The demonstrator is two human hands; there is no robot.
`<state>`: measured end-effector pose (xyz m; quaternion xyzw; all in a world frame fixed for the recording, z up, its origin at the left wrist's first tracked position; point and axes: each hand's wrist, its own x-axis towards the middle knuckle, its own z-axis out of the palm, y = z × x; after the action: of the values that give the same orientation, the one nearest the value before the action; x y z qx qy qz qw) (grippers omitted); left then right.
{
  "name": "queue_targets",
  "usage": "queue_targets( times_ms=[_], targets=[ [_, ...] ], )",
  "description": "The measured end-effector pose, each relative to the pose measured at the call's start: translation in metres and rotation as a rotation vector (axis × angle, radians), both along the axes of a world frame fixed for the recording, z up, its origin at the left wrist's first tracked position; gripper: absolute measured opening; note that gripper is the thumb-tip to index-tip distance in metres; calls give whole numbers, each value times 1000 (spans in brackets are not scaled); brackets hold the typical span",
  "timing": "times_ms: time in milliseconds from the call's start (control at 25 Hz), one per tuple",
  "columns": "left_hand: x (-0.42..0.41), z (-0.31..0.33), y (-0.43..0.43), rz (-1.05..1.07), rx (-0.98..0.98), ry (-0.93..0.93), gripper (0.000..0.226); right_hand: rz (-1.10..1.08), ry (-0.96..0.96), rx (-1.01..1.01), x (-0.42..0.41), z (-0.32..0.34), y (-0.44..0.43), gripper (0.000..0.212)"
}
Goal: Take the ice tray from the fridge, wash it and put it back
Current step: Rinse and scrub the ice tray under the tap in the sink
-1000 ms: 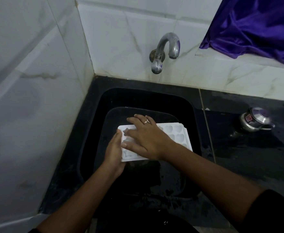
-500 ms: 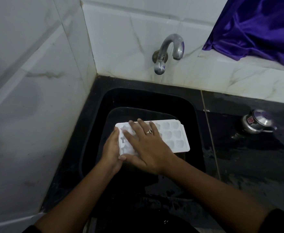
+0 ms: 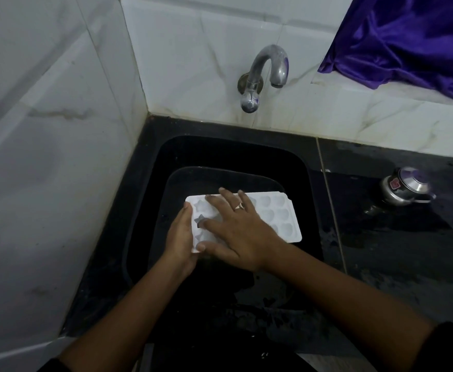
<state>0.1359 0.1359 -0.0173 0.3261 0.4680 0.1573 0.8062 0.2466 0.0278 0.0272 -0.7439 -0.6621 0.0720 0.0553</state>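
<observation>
Ice tray [image 3: 279,218] over the sink [image 3: 220,151]: left hand [image 3: 178,237] grips one end as a brace, while the right hand [image 3: 238,232], fingers spread flat, presses the cells, apparently to rub them

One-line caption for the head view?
Left hand grips white ice tray over black sink; right hand lies flat on it.

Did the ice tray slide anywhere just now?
No. The ice tray sits in the same spot below the tap, inside the black sink.
</observation>
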Motion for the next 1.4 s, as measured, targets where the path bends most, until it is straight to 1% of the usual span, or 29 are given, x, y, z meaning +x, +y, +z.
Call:
queue_targets(
  times_ms=[80, 160, 200, 280, 360, 440, 520, 600, 680, 800, 880, 960, 1040, 1160, 1280, 1400],
  targets=[
    [0, -2, -2, -5, 34, 5, 58, -12, 6, 27, 6, 6, 5, 62],
    [2, -2, -1, -14, 48, -21, 60, -53, 18, 45, -2, 9, 14, 65],
    [3, 1, 1, -2, 22, -46, 60, -51, 16, 41, -8, 8, 15, 67],
    [-1, 2, 6, 58, -27, -23, 57, -3, -17, 32, -11, 3, 10, 69],
    [-4, -3, 6, 53, 16, -9, 55, 25, -18, 38, 0, 7, 6, 63],
    [-3, -4, 1, 33, 53, -23, 55, -12, 26, 59, 2, 13, 12, 58],
    [-1, -2, 1, 29, 43, -50, 56, -39, 42, 63, -8, 12, 18, 61],
    [-4, 2, 6, 58, -10, -47, 55, 2, 6, 42, -13, 5, 14, 66],
    [-7, -1, 7, 46, 24, -28, 54, 35, -11, 41, -3, 6, 9, 63],
    [-6, 0, 0, 45, 55, -22, 52, -33, 65, 70, -3, 12, 18, 60],
    [-3, 2, 3, 60, 14, -34, 54, -42, 72, 58, -14, 6, 20, 64],
    [-6, -3, 10, 89, -24, -25, 54, 5, 25, 47, -13, -1, 13, 67],
    [-9, -8, 8, 61, 19, -21, 52, 9, 17, 61, -5, 3, 12, 62],
    [-5, -9, 3, 34, 52, -45, 54, -70, 73, 77, -12, 7, 22, 62],
    [-6, -10, 10, 52, 9, -57, 55, -11, 38, 52, -15, 2, 17, 66],
    [-6, -11, 7, 34, 58, -38, 53, -7, 25, 45, -1, 9, 18, 62]
  ],
)
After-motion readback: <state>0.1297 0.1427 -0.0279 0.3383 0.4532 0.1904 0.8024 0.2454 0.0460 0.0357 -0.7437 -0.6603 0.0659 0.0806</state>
